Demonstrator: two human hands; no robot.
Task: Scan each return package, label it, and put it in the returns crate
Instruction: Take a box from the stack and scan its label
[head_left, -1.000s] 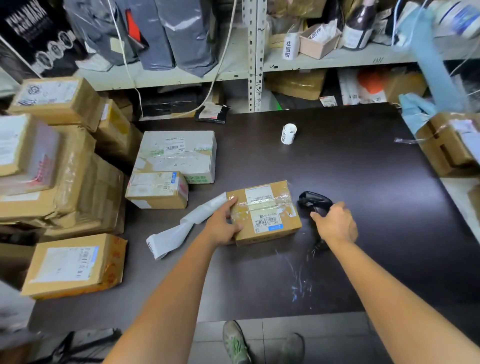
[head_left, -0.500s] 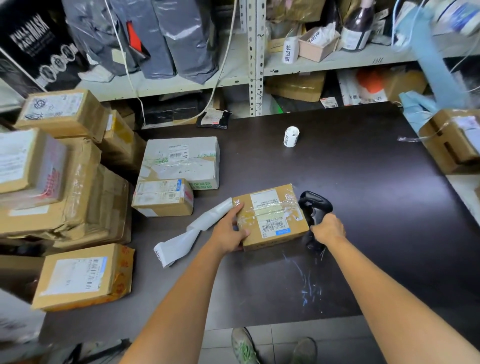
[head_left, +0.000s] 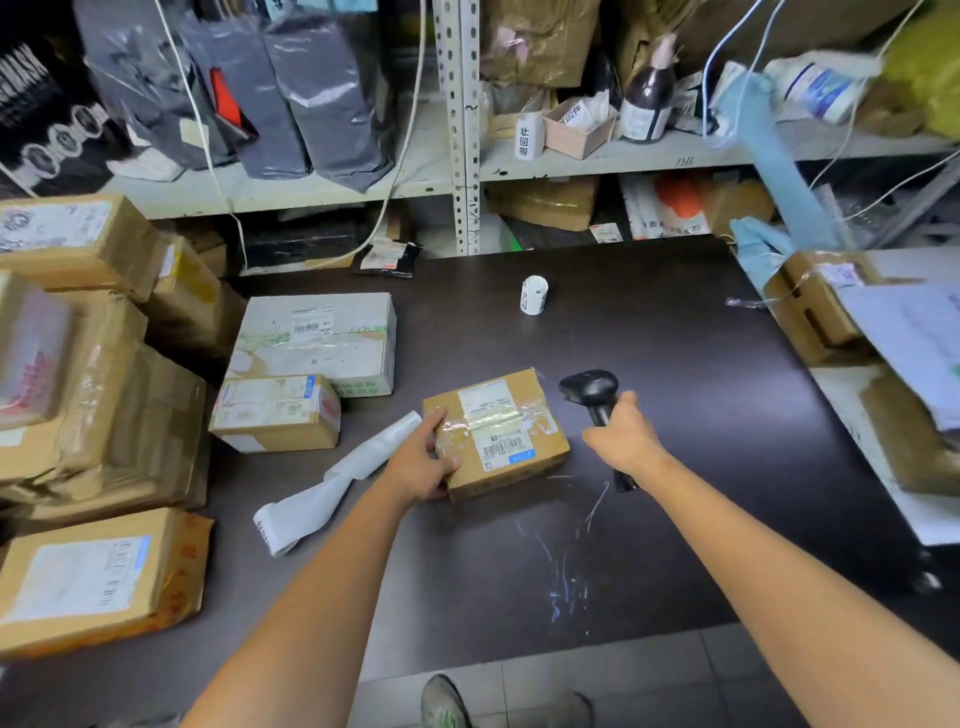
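A small brown cardboard package (head_left: 498, 431) with a white barcode label and clear tape lies on the dark table (head_left: 649, 364). My left hand (head_left: 418, 462) grips its left end, thumb on top. My right hand (head_left: 621, 441) holds the handle of a black barcode scanner (head_left: 589, 389), lifted just right of the package with its head turned toward the box. A white roll of labels (head_left: 533, 294) stands farther back on the table. A strip of white label backing (head_left: 332, 483) lies left of the package.
Several taped parcels are stacked at the left (head_left: 78, 364), with a white box (head_left: 317, 338) and a small brown box (head_left: 275, 413) near the middle. Shelving (head_left: 462, 130) packed with bags and bottles runs behind. Open cartons (head_left: 826, 306) sit at the right edge.
My right hand has closed round the scanner and raised it off the table, its head now beside the package. My left hand has kept hold of the package.
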